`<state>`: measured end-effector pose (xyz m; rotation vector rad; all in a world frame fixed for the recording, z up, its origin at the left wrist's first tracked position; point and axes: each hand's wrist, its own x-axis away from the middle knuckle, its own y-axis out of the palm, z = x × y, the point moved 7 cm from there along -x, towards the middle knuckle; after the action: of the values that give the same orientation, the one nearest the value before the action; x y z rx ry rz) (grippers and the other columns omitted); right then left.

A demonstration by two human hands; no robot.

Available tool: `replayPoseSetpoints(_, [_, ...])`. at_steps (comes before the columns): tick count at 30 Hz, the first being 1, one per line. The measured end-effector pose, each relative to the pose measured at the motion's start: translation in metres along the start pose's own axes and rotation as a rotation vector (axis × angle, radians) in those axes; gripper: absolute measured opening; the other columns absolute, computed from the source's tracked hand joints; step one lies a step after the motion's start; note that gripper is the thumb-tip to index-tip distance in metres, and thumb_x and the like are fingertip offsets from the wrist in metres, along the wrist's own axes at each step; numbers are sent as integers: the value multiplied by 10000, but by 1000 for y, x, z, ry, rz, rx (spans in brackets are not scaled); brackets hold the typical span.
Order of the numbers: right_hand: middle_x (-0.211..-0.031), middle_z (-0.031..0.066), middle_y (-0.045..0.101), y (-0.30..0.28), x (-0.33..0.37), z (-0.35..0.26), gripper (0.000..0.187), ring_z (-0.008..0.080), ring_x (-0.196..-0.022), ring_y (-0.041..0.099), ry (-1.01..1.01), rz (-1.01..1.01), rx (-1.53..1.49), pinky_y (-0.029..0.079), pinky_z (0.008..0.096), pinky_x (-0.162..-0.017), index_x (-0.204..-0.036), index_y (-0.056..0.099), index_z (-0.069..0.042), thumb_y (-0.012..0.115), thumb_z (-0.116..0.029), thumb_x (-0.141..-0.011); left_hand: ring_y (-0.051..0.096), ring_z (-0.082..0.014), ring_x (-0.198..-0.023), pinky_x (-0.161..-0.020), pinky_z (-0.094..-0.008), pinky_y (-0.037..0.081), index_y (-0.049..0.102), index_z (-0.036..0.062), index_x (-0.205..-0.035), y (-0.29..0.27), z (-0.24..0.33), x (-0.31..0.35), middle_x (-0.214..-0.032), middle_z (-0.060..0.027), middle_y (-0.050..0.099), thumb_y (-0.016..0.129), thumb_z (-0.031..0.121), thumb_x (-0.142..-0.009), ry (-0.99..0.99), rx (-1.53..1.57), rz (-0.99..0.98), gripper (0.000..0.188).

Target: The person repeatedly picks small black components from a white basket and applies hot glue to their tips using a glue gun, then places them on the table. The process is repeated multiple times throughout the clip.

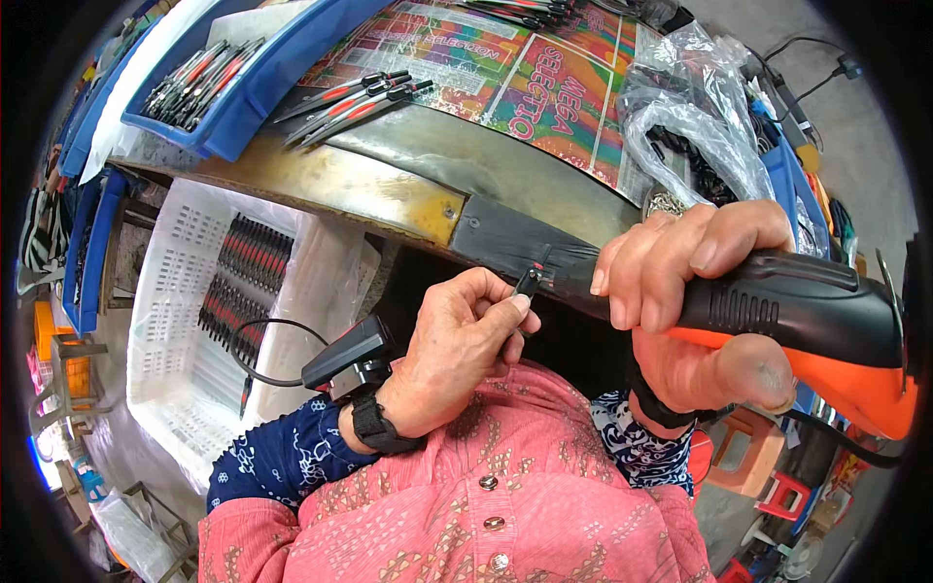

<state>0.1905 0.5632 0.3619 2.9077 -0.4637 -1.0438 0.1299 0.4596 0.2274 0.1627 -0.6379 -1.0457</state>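
Note:
My left hand (pixel 466 345) pinches a small black piece (pixel 530 279) between thumb and fingers, at the bench's near edge. Its exact kind is too small to make out. Fingers of my right hand (pixel 690 262) wrap over a black and orange corded power tool (pixel 807 316), the thumb lying along its underside. Its front narrows toward the piece in my left hand; whether they touch I cannot tell. Several slim black, red and silver pen-like items (pixel 360 102) lie on the bench ahead.
A blue bin (pixel 238 121) with more pen-like items stands at the back left. Below it, a white plastic crate (pixel 160 330) holds neat rows of red and black ones. Clear plastic bags (pixel 690 107) with black parts lie right of the colourful printed sheet (pixel 544 78) on the bench.

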Motion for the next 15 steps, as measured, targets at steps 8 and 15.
replayPoseSetpoints(8, [-638, 22, 503, 2, -2, 5, 654, 154, -519, 515, 12, -2, -46, 458, 317, -565, -926, 411, -80, 671, -634, -695, 483, -55, -506, -428, -200, 384, 524, -20, -813, -1, 0, -2, -711, -59, 606, 535, 90, -891, 37, 31, 41, 136])
replayPoseSetpoints(15, [-629, 20, 500, 4, 2, 5, 672, 150, -510, 512, 113, 144, 104, 457, 310, -554, -918, 413, -75, 671, -648, -680, 469, -54, -491, -414, -198, 381, 517, -16, -794, 1, 0, 1, -676, -47, 580, 539, 96, -888, -25, 86, 52, 147])
